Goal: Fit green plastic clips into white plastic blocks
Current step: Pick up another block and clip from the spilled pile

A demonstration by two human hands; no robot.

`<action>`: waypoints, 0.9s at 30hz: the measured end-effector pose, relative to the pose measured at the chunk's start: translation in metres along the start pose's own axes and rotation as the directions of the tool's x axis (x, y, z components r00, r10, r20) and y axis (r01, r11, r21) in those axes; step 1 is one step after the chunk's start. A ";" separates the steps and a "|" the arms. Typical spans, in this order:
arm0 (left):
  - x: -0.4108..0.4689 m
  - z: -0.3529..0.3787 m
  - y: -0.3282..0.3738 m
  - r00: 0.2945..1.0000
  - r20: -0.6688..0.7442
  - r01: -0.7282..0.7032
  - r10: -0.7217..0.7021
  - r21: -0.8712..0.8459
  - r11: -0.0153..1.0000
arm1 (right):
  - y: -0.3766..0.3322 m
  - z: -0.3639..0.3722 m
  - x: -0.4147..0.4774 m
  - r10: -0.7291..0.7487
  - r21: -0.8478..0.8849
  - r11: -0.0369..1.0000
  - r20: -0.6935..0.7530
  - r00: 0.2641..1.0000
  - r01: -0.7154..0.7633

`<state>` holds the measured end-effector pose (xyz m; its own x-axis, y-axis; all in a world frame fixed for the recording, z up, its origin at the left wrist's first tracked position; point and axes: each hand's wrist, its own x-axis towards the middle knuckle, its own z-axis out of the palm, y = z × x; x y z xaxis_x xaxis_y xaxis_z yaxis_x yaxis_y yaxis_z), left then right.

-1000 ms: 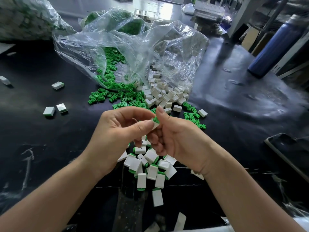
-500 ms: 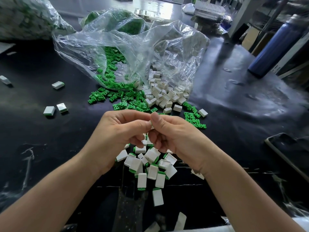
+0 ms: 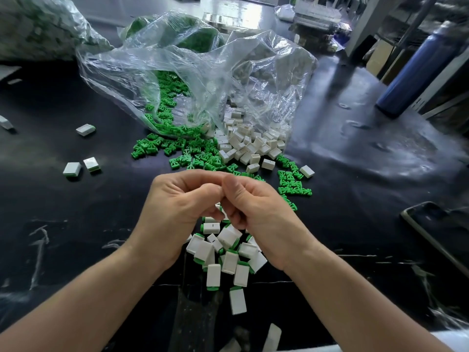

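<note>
Head view, looking down on a black table [image 3: 76, 219]. At centre frame, the left hand [image 3: 175, 209] and right hand [image 3: 258, 212] meet with all fingers curled inward and the thumb tips pressed together. Whatever lies between the fingertips is hidden, so it cannot be told whether either hand has hold of a part. Directly below the hands, toward the lower middle of the frame, lies a heap of assembled blocks [image 3: 228, 260], each white with a green end showing. Above the hands, loose green clips [image 3: 195, 153] spread across the table beside a mound of empty white blocks [image 3: 248, 146]. Both spill from the mouth of a clear plastic bag [image 3: 193, 72] in the upper middle. Three stray blocks [image 3: 72, 169] sit apart at mid left. A blue bottle [image 3: 416, 69] stands at the upper right.
</note>
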<state>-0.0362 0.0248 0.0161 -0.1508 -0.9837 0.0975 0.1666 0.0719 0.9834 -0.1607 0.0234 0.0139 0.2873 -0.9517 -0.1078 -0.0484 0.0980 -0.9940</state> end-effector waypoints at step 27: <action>0.004 -0.013 0.008 0.994 0.051 0.088 -0.093 0.090 0.992 | 0.001 -0.034 0.015 -0.013 -0.315 0.946 -0.279 0.960 -0.078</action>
<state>-0.0230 0.0195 0.0223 -0.2156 -0.9764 0.0132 0.0644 -0.0007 0.9979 -0.1894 -0.0006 0.0123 0.0099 -0.9963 -0.0853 -0.3692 0.0757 -0.9263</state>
